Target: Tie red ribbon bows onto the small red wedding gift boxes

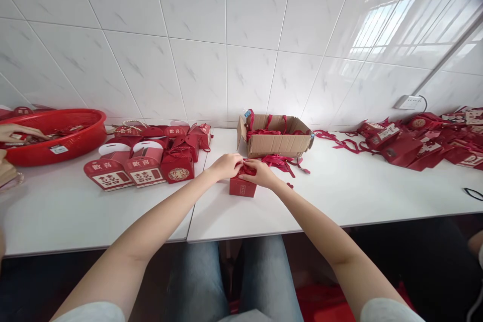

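A small red gift box (242,187) stands upright on the white table in front of me. My left hand (227,165) is at the left side of its top, with the fingers curled in and pressed together. From the right, my right hand (258,172) has its fingers closed over the top of the same box. Both hands meet there, and the box's closure is mostly hidden beneath the fingers. Just behind my right hand lie loose red ribbons (279,162).
A cardboard box (279,146) with red ribbons stands by the wall. Several red gift boxes (145,168) are grouped at left. Beyond them a co-worker's hand (22,133) reaches into a red basket (75,146). Red boxes (407,148) are piled at right. The table's front edge (241,237) is near my legs.
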{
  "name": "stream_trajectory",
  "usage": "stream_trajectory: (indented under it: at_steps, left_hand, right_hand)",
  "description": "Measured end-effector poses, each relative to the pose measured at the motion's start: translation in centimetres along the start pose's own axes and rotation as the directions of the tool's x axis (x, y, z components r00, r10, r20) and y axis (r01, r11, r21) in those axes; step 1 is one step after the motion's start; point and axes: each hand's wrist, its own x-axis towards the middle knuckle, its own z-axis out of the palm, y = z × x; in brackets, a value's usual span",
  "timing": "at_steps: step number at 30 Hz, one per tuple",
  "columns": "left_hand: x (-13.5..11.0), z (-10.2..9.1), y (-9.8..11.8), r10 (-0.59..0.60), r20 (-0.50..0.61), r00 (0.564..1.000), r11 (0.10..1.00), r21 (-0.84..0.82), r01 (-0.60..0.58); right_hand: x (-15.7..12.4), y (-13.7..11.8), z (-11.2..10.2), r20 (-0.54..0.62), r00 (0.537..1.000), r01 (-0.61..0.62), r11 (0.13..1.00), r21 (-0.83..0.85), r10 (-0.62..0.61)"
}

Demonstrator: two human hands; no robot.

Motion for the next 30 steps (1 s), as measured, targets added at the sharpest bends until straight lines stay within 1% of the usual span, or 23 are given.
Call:
stream_trajectory:
  at_steps: [10, 17, 23, 30]
  left_hand:
    - [-0.5, 0.2, -0.3, -0.01, -0.037, 0.999, 1.0, 0.006, 0.01]
    - [-0.8, -0.1, -0.6, -0.01, -0.026, 1.0, 1.0, -0.027, 0.01]
    - [-0.7, 0.3, -0.6, -0.054, -0.063, 0.997, 0.998, -0.027, 0.052]
    - [-0.7, 0.8, -0.5, -0.098, -0.095, 0.991, 0.995, -0.041, 0.094]
  right_hand:
    - [-0.2, -0.2, 0.0, -0.015, 1.0, -0.01, 1.0, 0.023, 0.011]
    - [-0.8, -0.2, 0.8, -0.125, 0.992, 0.013, 0.997, 0.076, -0.004]
    - [-0.9, 0.0, 1.3, -0.155, 0.987, -0.025, 0.996, 0.089, 0.038]
    - [-0.9, -0.1, 1.5, -0.167, 0.984, -0.046, 0.995, 0.085, 0.059]
